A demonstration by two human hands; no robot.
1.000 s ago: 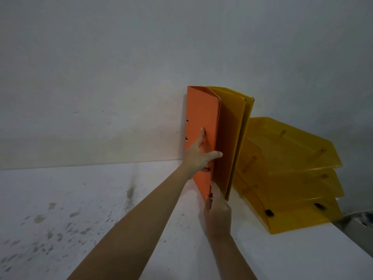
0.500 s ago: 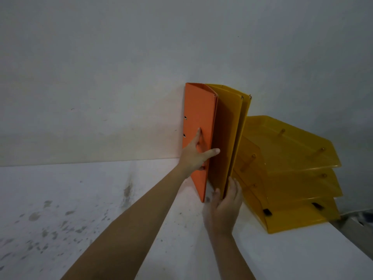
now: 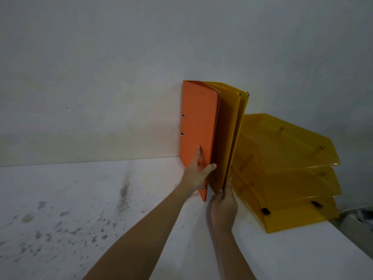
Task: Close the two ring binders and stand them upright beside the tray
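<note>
An orange ring binder (image 3: 198, 126) stands upright against the wall. A yellow ring binder (image 3: 229, 138) stands right beside it, between it and the stacked yellow tray (image 3: 286, 178). My left hand (image 3: 196, 174) grips the orange binder's front edge low down, thumb on the spine side. My right hand (image 3: 223, 207) pinches the lower front edge of the yellow binder's cover. The yellow binder leans slightly toward the tray, its covers a little apart at the top.
A white table (image 3: 101, 219) with grey stains runs along a white wall (image 3: 121, 77). The table's right edge (image 3: 343, 235) drops off just past the tray, with a cable and dark items below.
My right hand has closed on the yellow binder's lower edge and shifted slightly right. My left hand slid a little lower on the orange binder. Both binders stay upright.
</note>
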